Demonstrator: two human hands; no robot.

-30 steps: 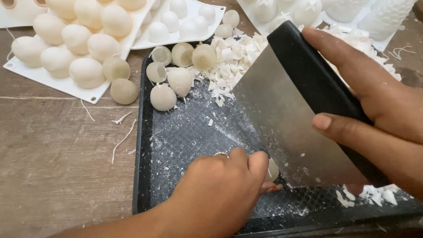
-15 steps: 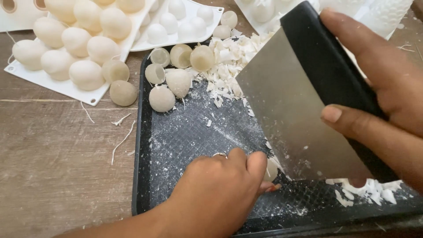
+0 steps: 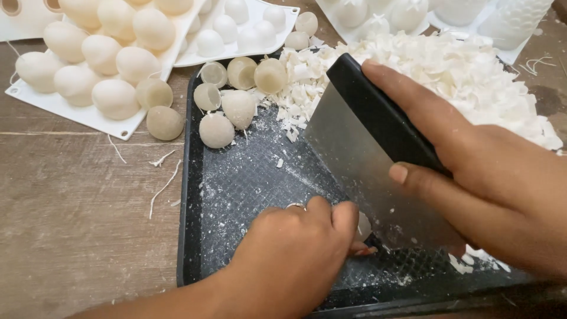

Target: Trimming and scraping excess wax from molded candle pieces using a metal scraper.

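Right hand (image 3: 502, 195) wraps the black handle of a bench scraper (image 3: 366, 171), thumb pressed on the steel blade, fingers over the handle top; blade tilted, its lower edge down near centre of the black tray (image 3: 186, 195). Left hand (image 3: 295, 254) is curled tight at the near-centre of the tray, fingertips pinching a small pale wax piece (image 3: 364, 226) right against the blade's lower edge; only a sliver of the piece shows, so exact shape can't be told. A ring shows on 1 finger of that hand. Tray sits on a wooden desk (image 3: 77, 224), textured floor dusted w/ white crumbs. Far right of tray: 1 big heap of white wax shavings (image 3: 472, 77), spilling behind the scraper. Far left corner of tray: 5 pale egg-shaped wax pieces (image 3: 236, 100) bunched together, some touching; 2 more lie near the tray's far rim by the moulds. Left of the tray, just off the rim, 2 more eggs (image 3: 159, 109) sit by a white mould tray (image 3: 59, 103) holding approx. 9 visible eggs, top of it cut off by the frame. A 2nd white mould (image 3: 248, 29) lies far centre w/ smaller white eggs, count unclear. More white moulds far right, partly out of view. A few thin wax curls (image 3: 162, 186) lie on the desk left of the tray.
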